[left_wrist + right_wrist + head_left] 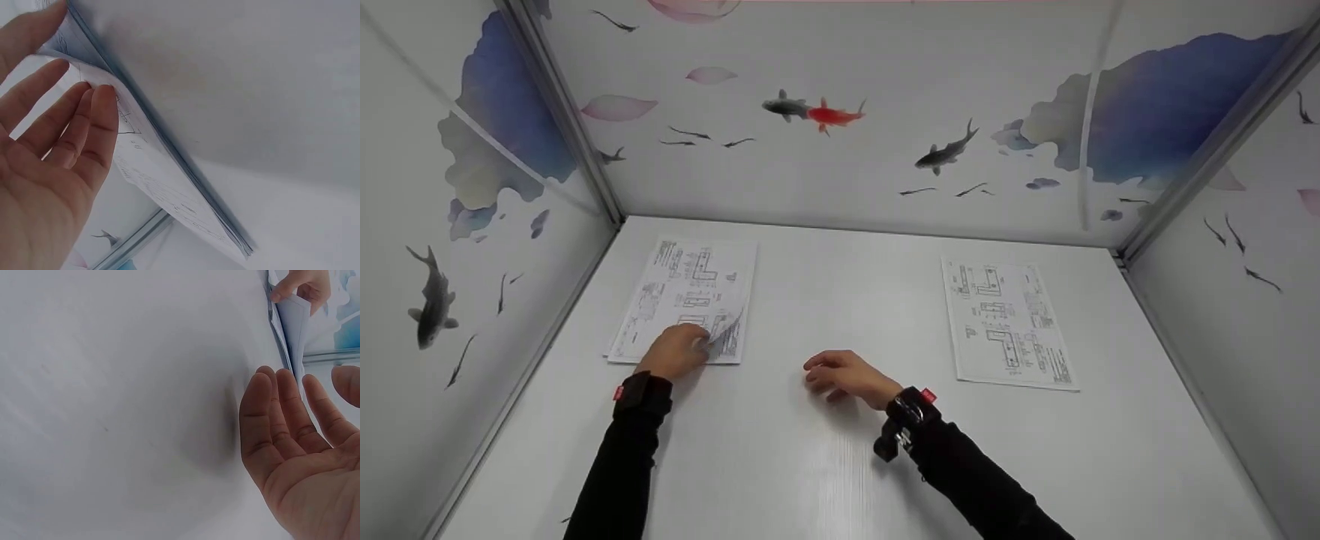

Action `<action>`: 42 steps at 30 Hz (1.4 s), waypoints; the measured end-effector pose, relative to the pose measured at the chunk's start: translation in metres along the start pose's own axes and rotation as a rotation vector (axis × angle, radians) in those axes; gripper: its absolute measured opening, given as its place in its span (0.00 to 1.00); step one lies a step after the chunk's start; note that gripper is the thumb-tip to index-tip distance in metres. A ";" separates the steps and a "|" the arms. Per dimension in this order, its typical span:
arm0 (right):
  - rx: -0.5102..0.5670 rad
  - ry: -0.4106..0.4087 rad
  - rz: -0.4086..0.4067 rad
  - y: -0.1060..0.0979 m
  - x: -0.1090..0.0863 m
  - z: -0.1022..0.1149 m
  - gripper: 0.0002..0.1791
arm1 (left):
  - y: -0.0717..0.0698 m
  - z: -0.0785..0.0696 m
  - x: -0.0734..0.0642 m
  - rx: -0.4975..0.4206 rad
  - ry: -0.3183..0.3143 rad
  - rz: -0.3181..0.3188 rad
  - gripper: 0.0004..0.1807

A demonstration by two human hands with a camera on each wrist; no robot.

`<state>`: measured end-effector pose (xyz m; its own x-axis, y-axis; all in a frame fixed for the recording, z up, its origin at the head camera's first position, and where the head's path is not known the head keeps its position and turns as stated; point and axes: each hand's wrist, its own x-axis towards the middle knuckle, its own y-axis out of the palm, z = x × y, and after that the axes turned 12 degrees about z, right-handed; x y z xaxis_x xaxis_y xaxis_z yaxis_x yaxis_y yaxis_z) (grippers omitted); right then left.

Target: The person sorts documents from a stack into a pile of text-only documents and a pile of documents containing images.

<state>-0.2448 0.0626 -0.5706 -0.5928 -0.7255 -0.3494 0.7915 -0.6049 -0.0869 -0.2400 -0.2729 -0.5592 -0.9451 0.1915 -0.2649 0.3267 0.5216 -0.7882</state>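
Observation:
My left hand (673,352) is at the near edge of the left paper stack (660,259), which is printed with technical drawings. Near its fingers the corner of the top sheet (726,328) bends upward. In the left wrist view, nearly straight fingers (104,112) touch the raised sheet (129,121), while the thumb lies at the stack's edge with a gap between thumb and fingers. My right hand (851,377) hovers low over the table, right of that stack, its fingers loosely bent and holding nothing.
Another stack of printed drawings (997,322) lies on the right of the white table (840,292). Walls with painted fish close off the back (855,180) and both sides. Both wrists wear black bands, and a small black device (887,442) hangs by the right one.

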 end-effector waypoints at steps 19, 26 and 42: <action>0.001 -0.009 0.013 0.005 0.002 0.005 0.19 | -0.004 -0.009 -0.008 0.181 -0.011 -0.428 0.30; 0.014 -0.004 0.021 0.005 0.004 0.005 0.19 | -0.007 -0.019 -0.010 0.136 0.077 -0.594 0.31; 0.166 -0.091 0.002 0.029 0.044 0.046 0.28 | 0.027 -0.043 0.001 0.482 0.204 -0.693 0.25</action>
<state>-0.2547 -0.0024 -0.5452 -0.6079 -0.7492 -0.2628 0.7622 -0.6434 0.0711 -0.2314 -0.2228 -0.5566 -0.8931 0.1306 0.4305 -0.4065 0.1758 -0.8966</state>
